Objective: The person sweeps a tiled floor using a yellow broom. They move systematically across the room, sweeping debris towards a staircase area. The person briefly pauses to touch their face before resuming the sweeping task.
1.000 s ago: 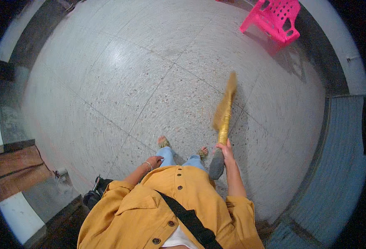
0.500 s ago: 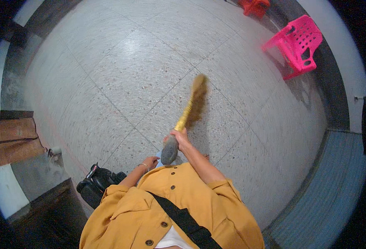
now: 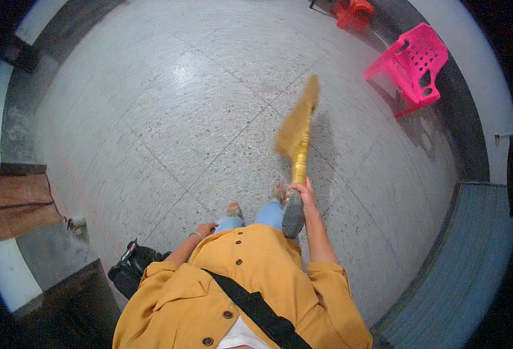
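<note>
Speckled grey tiled floor [image 3: 169,116]: wide open across centre and far left. Yellow straw broom [image 3: 297,136], in right hand [image 3: 304,195], crosses the space just right of centre. Far right: pink plastic chair [image 3: 410,70]; a red plastic item [image 3: 354,13] stands beyond it at the far edge. Left side: brown wooden furniture [image 3: 12,203]. Near left: black bag [image 3: 133,269] beside a dark cabinet [image 3: 64,302]. Near right: blue-grey ribbed mat [image 3: 466,256].

A home's tiled floor [image 3: 169,122]; pink plastic chair [image 3: 412,67] by the wall.
</note>
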Tool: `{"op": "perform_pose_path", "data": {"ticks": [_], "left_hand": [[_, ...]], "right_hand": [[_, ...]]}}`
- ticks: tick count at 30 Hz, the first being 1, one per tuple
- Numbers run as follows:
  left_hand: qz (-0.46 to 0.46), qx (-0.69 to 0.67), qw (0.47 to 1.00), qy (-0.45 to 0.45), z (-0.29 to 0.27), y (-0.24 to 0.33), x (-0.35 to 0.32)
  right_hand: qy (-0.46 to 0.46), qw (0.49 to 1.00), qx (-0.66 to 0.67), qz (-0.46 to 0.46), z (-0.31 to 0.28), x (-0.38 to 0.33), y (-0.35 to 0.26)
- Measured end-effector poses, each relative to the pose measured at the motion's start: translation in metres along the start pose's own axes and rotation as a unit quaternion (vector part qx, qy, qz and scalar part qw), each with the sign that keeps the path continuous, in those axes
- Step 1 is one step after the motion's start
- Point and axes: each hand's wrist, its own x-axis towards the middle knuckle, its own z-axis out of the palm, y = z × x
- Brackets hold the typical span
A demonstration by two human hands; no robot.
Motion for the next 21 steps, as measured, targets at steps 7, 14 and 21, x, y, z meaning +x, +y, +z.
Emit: {"op": "perform_pose_path", "data": {"ticks": [7, 14, 21], "left_hand": [[-0.001, 0.077, 0.996, -0.039, -0.032, 0.048, 0.051], [-0.035, -0.064, 0.997, -0.014, -0.060, 0.118, 0.107], [-0.048, -0.082, 0.995, 0.033, -0.072, 0.169, 0.105]], "right_hand": [[0.326, 0.936, -0.073, -0.114, -0.176, 0.088, 0.028], [0.359, 0.928, 0.095, 0.028, -0.333, 0.138, -0.009], [0.139, 0.973, 0.183, 0.035, -0.331, 0.205, -0.051]]}}
